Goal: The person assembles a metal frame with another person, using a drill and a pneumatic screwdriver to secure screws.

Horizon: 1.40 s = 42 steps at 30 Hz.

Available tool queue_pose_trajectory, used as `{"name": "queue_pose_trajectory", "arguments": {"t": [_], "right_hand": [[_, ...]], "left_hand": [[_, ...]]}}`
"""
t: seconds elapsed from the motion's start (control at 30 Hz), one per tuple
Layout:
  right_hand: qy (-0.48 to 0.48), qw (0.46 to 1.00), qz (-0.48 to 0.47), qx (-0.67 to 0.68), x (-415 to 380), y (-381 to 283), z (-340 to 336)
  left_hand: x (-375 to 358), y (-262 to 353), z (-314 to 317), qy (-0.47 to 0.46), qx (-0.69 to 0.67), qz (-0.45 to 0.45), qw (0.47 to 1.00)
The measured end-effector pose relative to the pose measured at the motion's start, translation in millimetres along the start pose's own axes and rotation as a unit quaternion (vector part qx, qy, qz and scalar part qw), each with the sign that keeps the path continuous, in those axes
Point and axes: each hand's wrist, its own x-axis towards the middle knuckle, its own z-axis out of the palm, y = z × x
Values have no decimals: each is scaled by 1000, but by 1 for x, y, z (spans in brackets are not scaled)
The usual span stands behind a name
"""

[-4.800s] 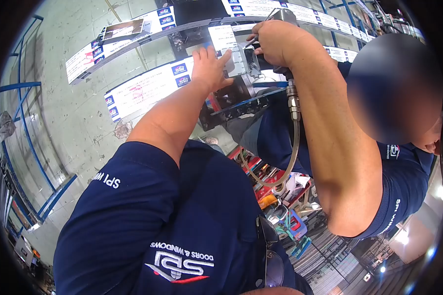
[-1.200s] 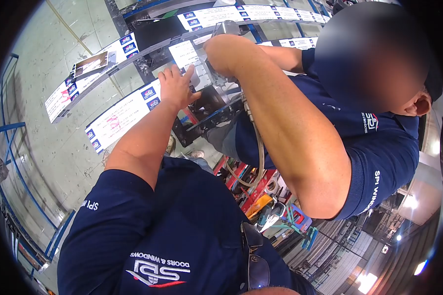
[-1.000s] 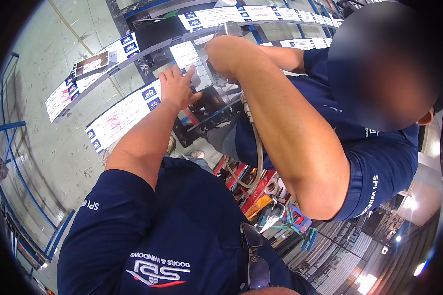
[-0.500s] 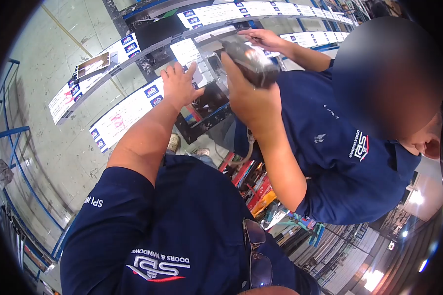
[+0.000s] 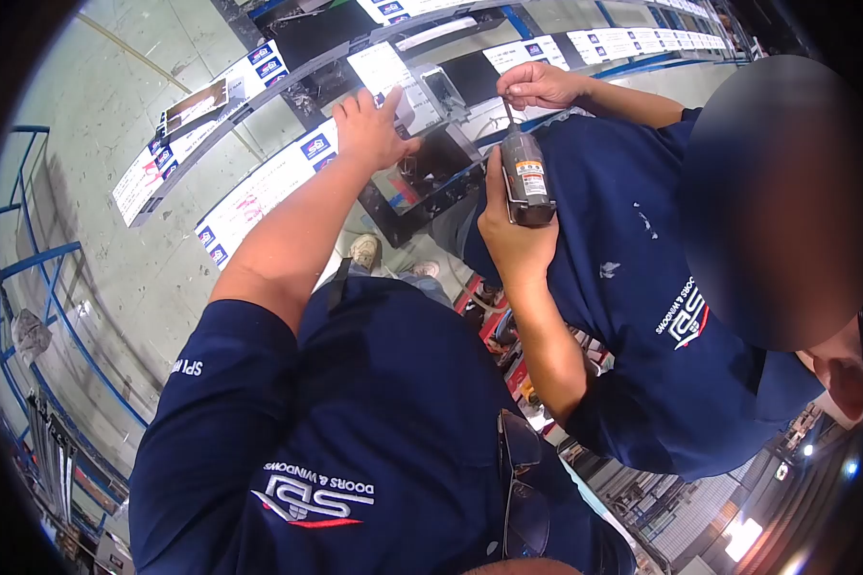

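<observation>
My left hand (image 5: 369, 132) reaches forward with its fingers spread and thumb apart. It rests at the edge of a metal profile with white, blue-logo protective film (image 5: 379, 69); the exact contact is partly hidden under the fingers. Just right of it sits a clear-looking bracket or block (image 5: 441, 93), which I cannot name. My right hand is out of view. Beside me, a co-worker's hand (image 5: 516, 244) grips a dark power drill (image 5: 524, 168) with a label on its body. The co-worker's other hand (image 5: 547, 86) pinches the thin bit at the drill's tip.
Long film-covered profiles (image 5: 268, 196) lie across a dark workbench frame (image 5: 403, 222). A dark plate (image 5: 197, 105) lies on one profile. Blue metal racks (image 5: 43, 259) stand at the left. The co-worker (image 5: 623, 278) stands close on my right.
The co-worker's drill has moved down and right and now points upward, with the other hand at its tip. The view has shifted slightly; my left hand stays on the profile.
</observation>
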Motion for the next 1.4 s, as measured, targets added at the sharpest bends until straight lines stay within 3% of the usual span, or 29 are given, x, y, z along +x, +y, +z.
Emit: {"name": "queue_pose_trajectory", "arguments": {"t": [0.1, 0.17, 0.23, 0.57, 0.63, 0.87, 0.93, 0.97, 1.07, 1.2, 1.3, 1.37, 1.4], "right_hand": [[-13, 1000, -10, 17, 3, 7, -9], [-17, 1000, -4, 12, 5, -5, -11], [-42, 998, 41, 19, 9, -7, -15], [-90, 995, 43, -16, 28, 6, -16], [-105, 991, 8, -88, 32, 1, -16], [-127, 989, 76, 16, 37, -26, -9], [-135, 982, -3, -130, 39, -18, -4], [-137, 982, -2, -129, 41, -27, -1], [-163, 980, 67, -92, 40, -51, 7], [-182, 957, 172, 149, 36, -9, 13], [-164, 938, 188, 238, 30, 13, 29], [-137, 989, 57, 13, 23, 35, 41], [-82, 996, 27, -19, 20, 54, 49]], "left_hand": [[3, -6, -4, -30, -20, 5, 999], [7, -18, 4, 5, -16, 42, 999], [7, -19, 3, -3, -17, 50, 999], [0, 4, 9, 47, -22, -10, 999], [-1, 4, 9, 54, -29, -13, 998], [0, 5, 9, 56, -44, -12, 997], [-1, 3, 11, 68, -46, -5, 997], [-2, 1, 12, 83, -45, 5, 996], [-8, -4, 18, 113, -39, 19, 993], [-18, -10, 22, 135, -10, 7, 991], [-19, -10, 21, 138, -13, 9, 990], [-19, -10, 22, 139, -27, 16, 990], [-18, -9, 22, 144, -29, 16, 989]]}}
